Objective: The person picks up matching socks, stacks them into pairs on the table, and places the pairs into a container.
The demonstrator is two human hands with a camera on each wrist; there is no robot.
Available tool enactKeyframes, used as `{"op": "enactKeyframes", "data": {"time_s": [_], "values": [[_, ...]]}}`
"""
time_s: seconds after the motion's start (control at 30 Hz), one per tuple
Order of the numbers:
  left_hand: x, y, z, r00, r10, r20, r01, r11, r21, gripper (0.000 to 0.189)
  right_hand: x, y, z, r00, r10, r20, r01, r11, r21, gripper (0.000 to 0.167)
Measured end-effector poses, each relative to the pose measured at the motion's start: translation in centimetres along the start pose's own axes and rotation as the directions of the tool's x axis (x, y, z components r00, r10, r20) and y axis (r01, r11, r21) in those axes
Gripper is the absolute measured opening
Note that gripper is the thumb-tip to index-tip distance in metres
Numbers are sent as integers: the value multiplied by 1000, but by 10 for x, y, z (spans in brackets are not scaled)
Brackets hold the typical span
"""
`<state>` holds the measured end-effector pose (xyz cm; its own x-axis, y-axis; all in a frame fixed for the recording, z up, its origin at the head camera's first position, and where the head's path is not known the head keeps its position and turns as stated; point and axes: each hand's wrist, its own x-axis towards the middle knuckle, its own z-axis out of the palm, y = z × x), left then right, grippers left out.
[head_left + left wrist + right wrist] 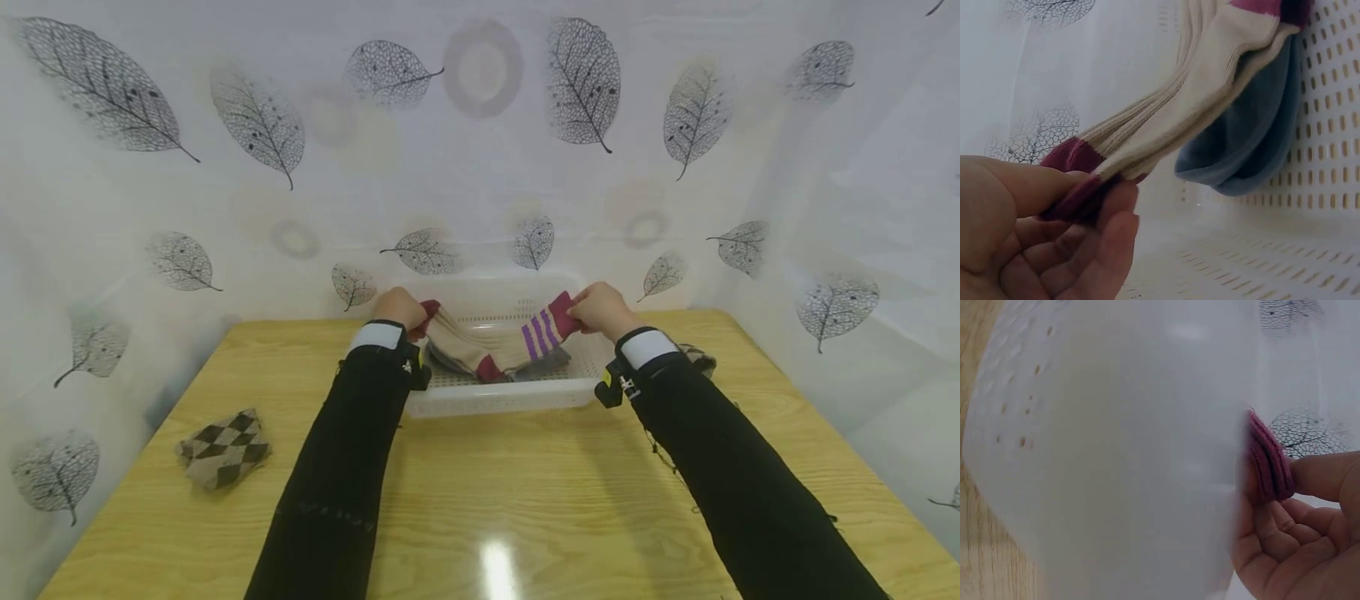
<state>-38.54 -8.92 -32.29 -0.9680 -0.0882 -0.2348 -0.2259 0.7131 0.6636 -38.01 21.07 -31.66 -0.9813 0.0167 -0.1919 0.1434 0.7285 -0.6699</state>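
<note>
A pair of beige ribbed socks (465, 337) with maroon ends, maroon heel and purple stripes is stretched, sagging, between both hands over a white perforated basket (510, 398). At the left, my left hand (397, 308) pinches the maroon toe ends (1079, 153) between thumb and fingers. My right hand (602, 310) pinches the layered maroon cuffs (1269, 459) beside the stripes. Below the socks, grey-blue socks (1254, 137) lie inside the basket. In the right wrist view the pale basket wall (1141, 456) hides much of the scene.
A brown-and-beige checkered cloth item (225, 450) lies on the wooden table (495, 483) at the left. Another patterned piece (697, 360) sits right of the basket, partly behind the right forearm. A leaf-print curtain (480, 167) hangs behind the table.
</note>
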Motion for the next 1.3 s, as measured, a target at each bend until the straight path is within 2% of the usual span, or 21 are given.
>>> {"op": "enactKeyframes", "data": {"time_s": [0.13, 0.2, 0.33, 0.43, 0.53, 0.6, 0.7, 0.77, 0.87, 1.0, 1.1, 1.13, 1.2, 1.3], "values": [[1, 1, 1, 999, -28, 24, 30, 996, -84, 22, 3, 0, 0, 999, -22, -44, 20, 998, -61, 34], [2, 1, 1, 999, -40, 17, 42, 992, -118, 25, 3, 1, -1, 996, -40, -78, 34, 996, -88, 34], [4, 0, 0, 999, -40, -3, 40, 993, -107, 29, 4, 2, 0, 990, -77, -120, 60, 989, -138, 31], [6, -4, 2, 999, -31, 32, 32, 999, -43, 26, 2, 4, 5, 987, -129, -96, 105, 969, -225, 22], [8, -9, 5, 994, -32, 104, 34, 999, -19, 22, 0, 4, 12, 979, -197, -47, 169, 925, -341, 11], [9, -11, 6, 990, -36, 133, 39, 999, -19, 22, -1, 3, 17, 974, -224, -17, 199, 896, -397, 11], [12, -14, 8, 986, -51, 161, 58, 997, -42, 23, -1, 2, 24, 976, -216, 37, 211, 877, -432, 18], [11, -14, 6, 983, -44, 180, 46, 999, -5, 23, 0, 3, 28, 978, -190, 80, 206, 874, -440, 21], [9, -10, 4, 973, -8, 231, -22, 992, 125, 28, 5, 6, 32, 976, -149, 159, 206, 869, -450, 18], [5, -4, 3, 962, 22, 270, -112, 940, 323, 35, 7, 8, 37, 968, -103, 231, 205, 852, -481, 13], [4, -1, 2, 959, 20, 283, -129, 920, 369, 36, 5, 5, 40, 969, -82, 234, 201, 815, -544, 12], [3, -1, 2, 959, 24, 282, -131, 922, 365, 36, 4, 4, 41, 970, -71, 231, 193, 803, -564, 11], [3, 0, 1, 961, 35, 275, -137, 922, 362, 38, 3, 2, 43, 972, -64, 226, 195, 759, -621, 11], [2, 2, 1, 966, 62, 252, -157, 913, 376, 46, 0, -1, 45, 970, -81, 231, 224, 674, -704, 18]]}}
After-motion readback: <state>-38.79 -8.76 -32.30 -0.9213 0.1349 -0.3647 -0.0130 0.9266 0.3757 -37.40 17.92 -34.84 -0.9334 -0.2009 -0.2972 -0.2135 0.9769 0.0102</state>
